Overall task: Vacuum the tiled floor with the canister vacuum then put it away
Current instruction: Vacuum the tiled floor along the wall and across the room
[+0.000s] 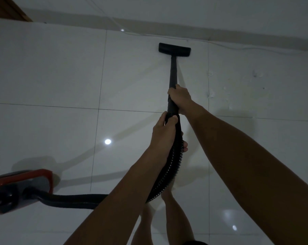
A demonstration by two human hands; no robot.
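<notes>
A black vacuum wand runs from my hands forward to a black floor head resting flat on the white tiled floor, close to the far wall. My right hand grips the wand's lower part. Just behind it, my left hand is closed around the ribbed black hose where it joins the wand. The hose curves down and left to the red and grey canister at the lower left.
A white cable lies along the foot of the far wall. White specks and a small dark spot sit on the tiles right of the wand. A wooden edge shows at top left. My bare legs stand below.
</notes>
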